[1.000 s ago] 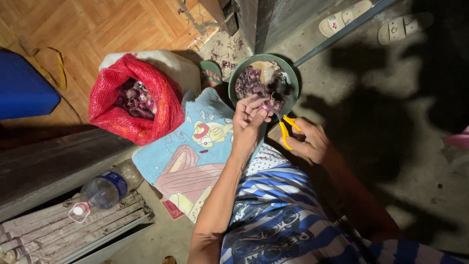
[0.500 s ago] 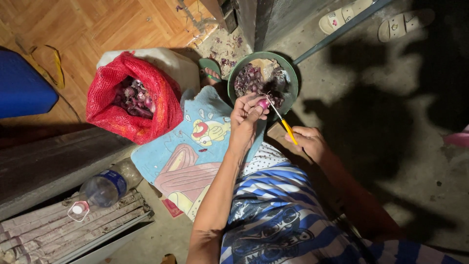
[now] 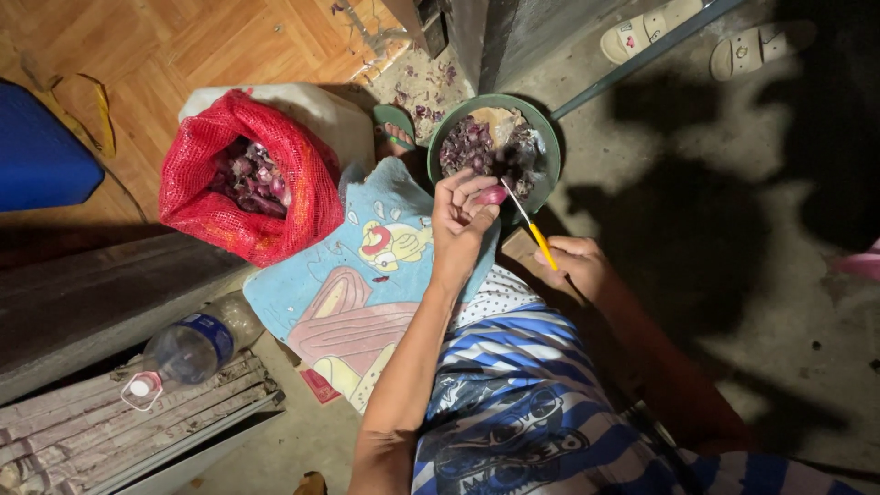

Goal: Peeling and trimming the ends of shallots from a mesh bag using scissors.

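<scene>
My left hand (image 3: 461, 213) grips a small purple shallot (image 3: 492, 194) just in front of a green bowl (image 3: 546, 145). The bowl holds several purple shallots and peelings. My right hand (image 3: 576, 264) is closed on a small knife with a yellow handle (image 3: 543, 246). Its thin blade slants up and left, with the tip touching the shallot. Both hands hover above my lap and the front rim of the bowl.
A red mesh bag of shallots (image 3: 246, 183) leans on a white container at left. A light blue cartoon-print cloth (image 3: 348, 275) lies on the ground. A plastic bottle (image 3: 188, 346) rests on grooved boards. Two sandals (image 3: 697, 37) lie at top right. A foot in a green sandal (image 3: 394, 128) shows beside the bowl.
The knife has swung from lying low beside my right hand to pointing up at the shallot. My left hand has drawn slightly back from the bowl.
</scene>
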